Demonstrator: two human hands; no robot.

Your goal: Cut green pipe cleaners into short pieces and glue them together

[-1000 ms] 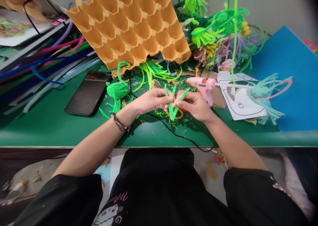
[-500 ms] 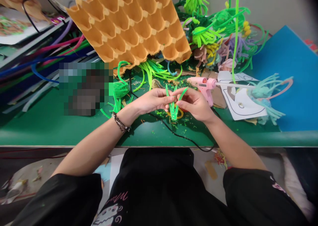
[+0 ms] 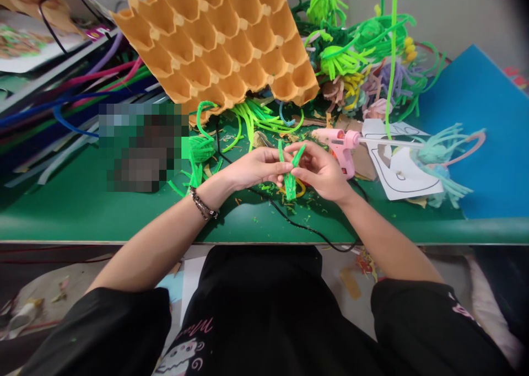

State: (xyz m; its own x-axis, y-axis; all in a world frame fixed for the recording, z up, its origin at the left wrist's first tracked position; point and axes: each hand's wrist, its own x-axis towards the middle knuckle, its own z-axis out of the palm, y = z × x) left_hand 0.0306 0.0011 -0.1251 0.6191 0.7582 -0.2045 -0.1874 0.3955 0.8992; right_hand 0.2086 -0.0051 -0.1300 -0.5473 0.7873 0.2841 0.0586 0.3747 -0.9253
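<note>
A small bundle of bright green pipe cleaners (image 3: 290,169) stands pinched between both hands above the green table (image 3: 82,210). My left hand (image 3: 254,167), with a bead bracelet at the wrist, grips it from the left. My right hand (image 3: 321,170) grips it from the right, fingers closed round the upper stems. The stems fan out above the fingers and the lower ends point down at a yellow ring on the table.
An orange egg tray (image 3: 223,39) leans over the back of the table. A pink glue gun (image 3: 341,144) lies just behind my right hand, its black cord running to the front edge. Piles of pipe cleaners, paper templates (image 3: 399,169) and a blue sheet (image 3: 479,122) lie right.
The upper stems of the green bundle have been drawn closer together. Both hands stayed in nearly the same spot.
</note>
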